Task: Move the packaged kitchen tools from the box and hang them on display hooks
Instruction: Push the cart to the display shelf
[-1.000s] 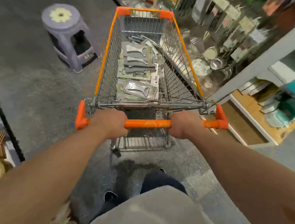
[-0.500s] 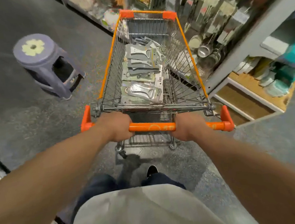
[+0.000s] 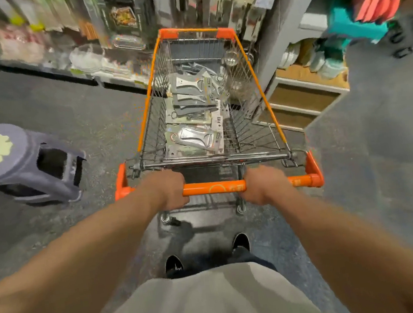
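Observation:
A wire shopping cart with orange trim stands in front of me. Several packaged kitchen tools on grey cards lie stacked in its basket. My left hand grips the orange cart handle on its left part. My right hand grips the same handle further right. A display wall of hanging packaged goods rises just beyond the cart's front end; it is blurred.
A purple plastic stool with a pale flower on top stands on the grey floor to the left. A grey shelf unit with bowls and coloured goods is close on the cart's right. Low shelves of wares run along the far left.
The cart has swung to the right and rolled toward the display wall. The stool has slid from upper left to far left of view. Both hands keep their grip on the handle.

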Available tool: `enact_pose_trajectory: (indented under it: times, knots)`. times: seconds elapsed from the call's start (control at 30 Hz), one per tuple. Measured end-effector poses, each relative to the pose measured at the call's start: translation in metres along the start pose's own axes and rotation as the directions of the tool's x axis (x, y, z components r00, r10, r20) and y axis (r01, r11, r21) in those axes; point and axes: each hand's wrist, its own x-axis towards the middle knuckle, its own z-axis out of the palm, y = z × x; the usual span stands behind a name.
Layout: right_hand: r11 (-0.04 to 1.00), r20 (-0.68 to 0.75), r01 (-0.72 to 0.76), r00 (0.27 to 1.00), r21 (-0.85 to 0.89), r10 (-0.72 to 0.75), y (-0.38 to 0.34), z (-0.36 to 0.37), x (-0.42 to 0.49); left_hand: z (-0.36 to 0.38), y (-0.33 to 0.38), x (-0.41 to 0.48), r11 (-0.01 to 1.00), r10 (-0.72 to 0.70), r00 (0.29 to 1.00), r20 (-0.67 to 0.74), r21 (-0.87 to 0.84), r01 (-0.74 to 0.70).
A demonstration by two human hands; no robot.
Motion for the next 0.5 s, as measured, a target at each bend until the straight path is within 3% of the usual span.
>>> enact_pose_trajectory:
  times: [0.5]
  knots:
    - [0.973,0.023,-0.169,0.986,0.157,0.168,0.029,0.057,-0.064,0.004,0.053,-0.004,0.983,0.156,0.984,0.090,0.084,-0.164]
